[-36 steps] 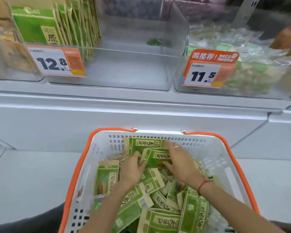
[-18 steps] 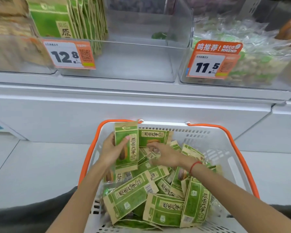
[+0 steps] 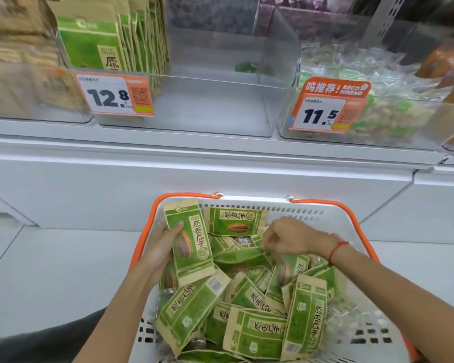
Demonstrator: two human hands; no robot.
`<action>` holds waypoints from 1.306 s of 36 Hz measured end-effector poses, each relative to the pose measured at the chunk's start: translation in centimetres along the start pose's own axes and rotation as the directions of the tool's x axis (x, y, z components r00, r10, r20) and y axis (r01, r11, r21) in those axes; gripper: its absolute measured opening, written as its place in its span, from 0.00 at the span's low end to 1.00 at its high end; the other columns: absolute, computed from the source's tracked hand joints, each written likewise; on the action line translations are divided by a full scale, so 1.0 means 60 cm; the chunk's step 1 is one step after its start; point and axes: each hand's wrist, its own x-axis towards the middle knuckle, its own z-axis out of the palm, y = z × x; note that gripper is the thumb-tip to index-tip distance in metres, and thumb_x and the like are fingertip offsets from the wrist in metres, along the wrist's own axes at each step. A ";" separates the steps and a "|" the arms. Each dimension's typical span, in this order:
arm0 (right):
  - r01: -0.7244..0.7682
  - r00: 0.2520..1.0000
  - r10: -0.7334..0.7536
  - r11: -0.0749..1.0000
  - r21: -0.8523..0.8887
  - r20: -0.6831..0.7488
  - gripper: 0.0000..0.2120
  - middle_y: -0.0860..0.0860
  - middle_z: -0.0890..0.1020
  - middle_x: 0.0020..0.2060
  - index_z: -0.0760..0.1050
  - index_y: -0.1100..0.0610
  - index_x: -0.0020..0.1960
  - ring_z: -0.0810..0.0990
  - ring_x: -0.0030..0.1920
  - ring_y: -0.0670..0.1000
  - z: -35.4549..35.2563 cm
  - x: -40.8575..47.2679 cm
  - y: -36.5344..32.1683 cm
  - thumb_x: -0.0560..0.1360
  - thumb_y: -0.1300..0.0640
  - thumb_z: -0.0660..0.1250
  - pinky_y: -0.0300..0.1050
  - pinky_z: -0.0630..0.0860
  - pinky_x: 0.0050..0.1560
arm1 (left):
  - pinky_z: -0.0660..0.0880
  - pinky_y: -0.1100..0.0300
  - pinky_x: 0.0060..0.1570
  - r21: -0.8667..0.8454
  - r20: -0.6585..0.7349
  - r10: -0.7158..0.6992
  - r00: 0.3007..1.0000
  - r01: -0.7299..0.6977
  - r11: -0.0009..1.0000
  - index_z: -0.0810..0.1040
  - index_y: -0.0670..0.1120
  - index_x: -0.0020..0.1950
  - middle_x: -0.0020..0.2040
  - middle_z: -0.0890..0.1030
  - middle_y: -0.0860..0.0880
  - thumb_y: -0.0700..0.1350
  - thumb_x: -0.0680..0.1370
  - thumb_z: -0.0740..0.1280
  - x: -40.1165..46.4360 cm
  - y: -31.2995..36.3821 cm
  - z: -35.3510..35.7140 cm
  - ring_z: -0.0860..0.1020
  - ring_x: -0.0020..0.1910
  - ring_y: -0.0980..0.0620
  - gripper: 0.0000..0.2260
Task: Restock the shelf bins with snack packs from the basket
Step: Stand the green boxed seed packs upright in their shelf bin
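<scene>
A white cabinet front (image 3: 220,179) runs across the view above the hands, topped by a pale shelf ledge (image 3: 168,142). Pale floor tiles (image 3: 50,271) spread to either side below it. A perforated shelf upright (image 3: 388,19) rises at upper right. Lighting is even and soft.

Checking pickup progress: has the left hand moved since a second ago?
Yes. The left hand rose from mid-basket toward the basket's orange left rim, now holding a green snack pack upright.

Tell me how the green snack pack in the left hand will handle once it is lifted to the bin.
The snack pack looks like flat kraft paper, so probably light and fairly stiff. The left hand holds it upright without sagging. Its matte surface likely grips well.
</scene>
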 end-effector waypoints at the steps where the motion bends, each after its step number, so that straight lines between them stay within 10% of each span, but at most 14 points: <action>1: -0.042 0.999 0.041 0.992 0.121 0.013 0.08 0.42 0.84 0.42 0.83 0.56 0.47 0.82 0.44 0.45 -0.010 -0.003 0.009 0.76 0.57 0.66 0.41 0.78 0.50 | 0.75 0.50 0.54 0.057 -0.006 0.021 1.000 -0.021 0.998 0.77 0.51 0.59 0.54 0.83 0.50 0.46 0.81 0.62 -0.002 0.001 0.003 0.81 0.54 0.50 0.09; 8: -0.163 0.986 0.111 0.801 0.575 0.126 0.09 0.52 0.83 0.51 0.76 0.56 0.44 0.83 0.45 0.44 -0.063 -0.027 0.006 0.80 0.57 0.61 0.37 0.79 0.45 | 0.68 0.56 0.58 0.302 0.056 0.062 0.997 -0.076 0.950 0.71 0.49 0.66 0.58 0.77 0.53 0.47 0.80 0.62 -0.004 0.001 0.032 0.75 0.58 0.52 0.14; 15: -0.165 0.958 0.167 0.986 -0.030 0.232 0.46 0.54 0.64 0.73 0.51 0.55 0.77 0.64 0.72 0.56 0.039 0.001 -0.046 0.70 0.37 0.69 0.50 0.64 0.71 | 0.69 0.50 0.63 0.311 0.014 0.031 0.999 -0.034 0.950 0.71 0.48 0.64 0.54 0.78 0.53 0.46 0.81 0.61 0.000 -0.012 0.039 0.76 0.57 0.50 0.11; 20: -0.206 0.967 0.243 0.921 -0.330 0.076 0.40 0.57 0.71 0.68 0.58 0.60 0.73 0.67 0.69 0.58 0.089 0.051 -0.041 0.70 0.43 0.72 0.53 0.67 0.68 | 0.69 0.48 0.63 0.241 -0.070 -0.049 0.996 0.064 0.969 0.72 0.49 0.63 0.58 0.80 0.49 0.49 0.81 0.62 0.010 -0.025 0.024 0.76 0.58 0.48 0.12; 26: -0.167 0.929 0.208 0.974 -0.155 0.305 0.21 0.54 0.76 0.60 0.72 0.57 0.63 0.75 0.59 0.54 0.042 0.054 -0.029 0.71 0.60 0.72 0.44 0.73 0.57 | 0.72 0.43 0.61 0.117 -0.072 -0.112 0.991 0.120 0.986 0.75 0.46 0.60 0.52 0.83 0.46 0.46 0.81 0.60 0.016 -0.022 0.017 0.80 0.52 0.45 0.10; 32: 0.011 0.891 0.031 0.996 -0.089 0.453 0.21 0.50 0.75 0.65 0.77 0.52 0.63 0.70 0.65 0.52 -0.072 -0.003 -0.076 0.70 0.61 0.73 0.47 0.63 0.67 | 0.78 0.64 0.44 0.317 0.111 0.144 0.983 -0.173 0.932 0.74 0.52 0.55 0.47 0.82 0.55 0.44 0.80 0.62 -0.007 0.014 0.062 0.82 0.45 0.59 0.05; 41: 0.130 0.971 -0.106 0.986 0.103 -0.212 0.26 0.45 0.71 0.27 0.72 0.53 0.54 0.68 0.28 0.43 -0.144 -0.014 -0.115 0.62 0.55 0.81 0.38 0.62 0.30 | 0.73 0.55 0.60 0.342 0.261 0.053 0.964 -0.144 0.929 0.74 0.56 0.63 0.64 0.73 0.58 0.57 0.82 0.54 -0.029 0.046 0.103 0.75 0.58 0.60 0.15; 43: 0.175 0.957 -0.141 0.978 0.114 -0.253 0.28 0.48 0.75 0.30 0.69 0.53 0.56 0.71 0.30 0.46 -0.146 -0.014 -0.121 0.62 0.56 0.80 0.45 0.67 0.34 | 0.76 0.57 0.52 0.278 0.326 0.083 0.942 -0.179 0.944 0.76 0.55 0.57 0.66 0.75 0.51 0.56 0.82 0.56 -0.016 0.040 0.089 0.79 0.49 0.60 0.12; 47: 0.246 0.900 -0.183 0.962 0.116 -0.397 0.31 0.50 0.78 0.47 0.67 0.52 0.62 0.76 0.46 0.52 -0.153 -0.023 -0.140 0.64 0.58 0.78 0.48 0.72 0.47 | 0.64 0.58 0.62 0.251 0.293 0.064 0.954 -0.141 0.958 0.66 0.58 0.68 0.60 0.70 0.60 0.59 0.78 0.61 -0.054 0.089 0.122 0.69 0.61 0.59 0.19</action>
